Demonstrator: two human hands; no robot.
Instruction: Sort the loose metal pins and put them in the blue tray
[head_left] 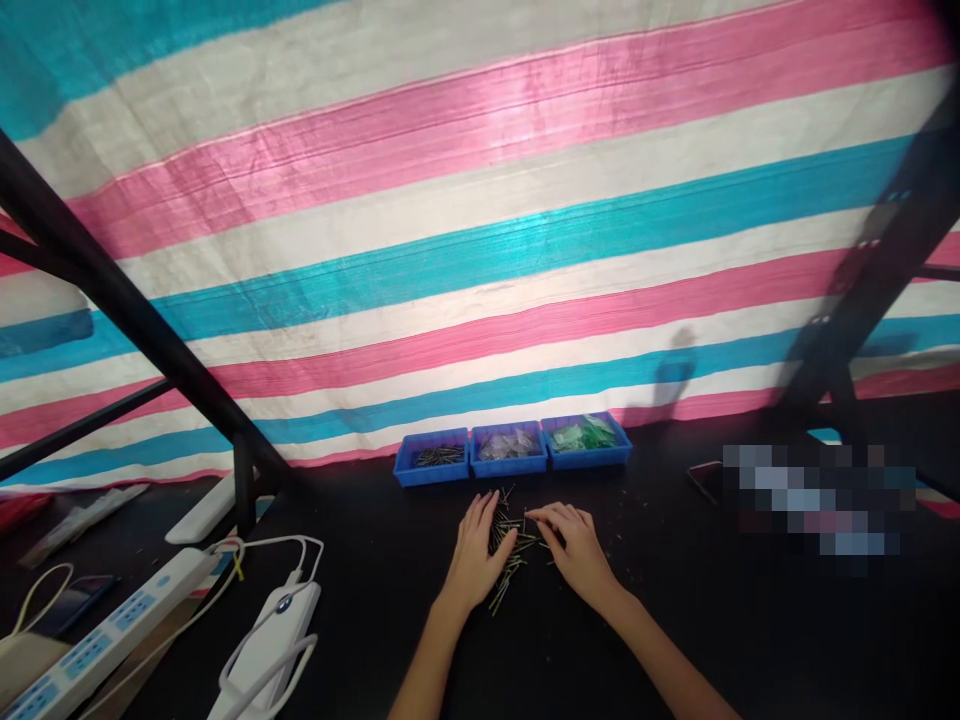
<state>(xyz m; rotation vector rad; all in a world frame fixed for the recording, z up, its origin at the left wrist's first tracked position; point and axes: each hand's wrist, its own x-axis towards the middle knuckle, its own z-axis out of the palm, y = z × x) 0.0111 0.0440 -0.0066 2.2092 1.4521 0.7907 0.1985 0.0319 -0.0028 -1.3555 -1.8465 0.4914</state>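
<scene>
A loose pile of thin dark metal pins (512, 548) lies on the black table (570, 650) between my two hands. My left hand (478, 553) rests flat on the pile's left side, fingers stretched out. On the pile's right side lies my right hand (574, 545), fingers extended and slightly curved over the pins. Neither hand grips anything that I can see. Behind the pile stand three small blue trays: the left tray (431, 457) holds dark pins, the middle tray (508, 449) holds clear pieces, the right tray (586, 440) holds green pieces.
A pink, white and blue striped tarp (480, 250) hangs behind the table. Black frame bars (127, 310) cross at left and right. A white power strip (97, 640), a white charger with cables (274, 630) and a phone (705, 480) lie on the table.
</scene>
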